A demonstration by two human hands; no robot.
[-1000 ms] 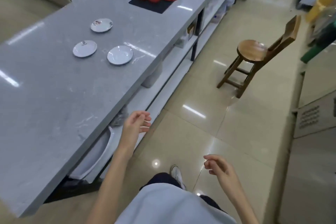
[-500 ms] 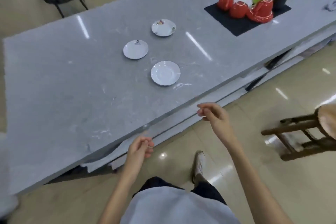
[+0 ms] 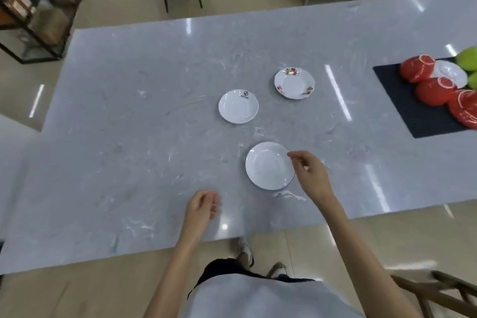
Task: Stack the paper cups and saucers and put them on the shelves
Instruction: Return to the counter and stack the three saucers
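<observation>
I am seeing three saucers lying apart mid-countertop (image 3: 129, 137): plain saucer (image 3: 267, 166) nearest the front edge, logo saucer (image 3: 238, 106) and floral saucer (image 3: 294, 83) behind it. Right hand (image 3: 311, 175) is hovering at the plain saucer's right rim, fingers curled, gripping nothing. Left hand (image 3: 201, 205) is hanging loosely curled, empty, near the front edge.

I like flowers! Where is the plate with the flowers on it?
The flowered saucer sits on the grey counter, farthest of the three saucers, right of the saucer with the logo and left of the black mat.
</observation>
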